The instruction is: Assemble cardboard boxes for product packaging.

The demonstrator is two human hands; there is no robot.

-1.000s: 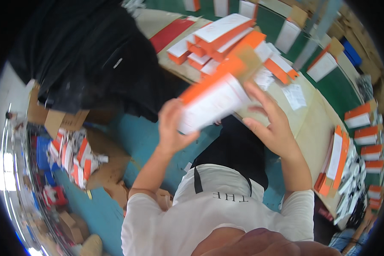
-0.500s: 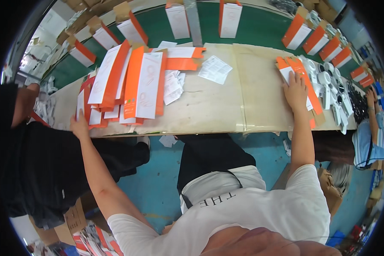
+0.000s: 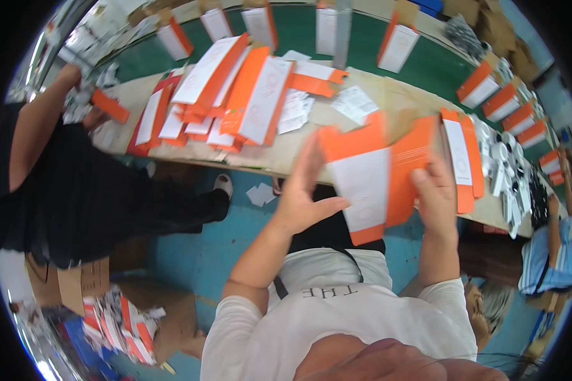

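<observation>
Between my two hands, above the table's front edge, is an orange and white carton (image 3: 361, 187), partly flattened, its top flaps standing up and blurred. My left hand (image 3: 304, 198) grips its left edge, the thumb across the white face. On the opposite side my right hand (image 3: 435, 193) holds the orange panel, thumb in front and fingers behind. Right of that hand lie flat orange and white cartons (image 3: 459, 162). A pile of shaped cartons (image 3: 254, 95) rests on the table to the left, with printed leaflets (image 3: 354, 103) beside it.
White handheld devices (image 3: 502, 159) and black cords (image 3: 539, 200) cover the table's right end. Open upright cartons (image 3: 397, 47) line the green belt (image 3: 299, 38) behind a metal post (image 3: 342, 32). At left a person in black (image 3: 108, 184) holds an orange box (image 3: 110, 106); another stands far right.
My right hand has brought a carton from the right-hand stack to the middle. My left hand has left the pile and now grips it too. The view has shifted.
</observation>
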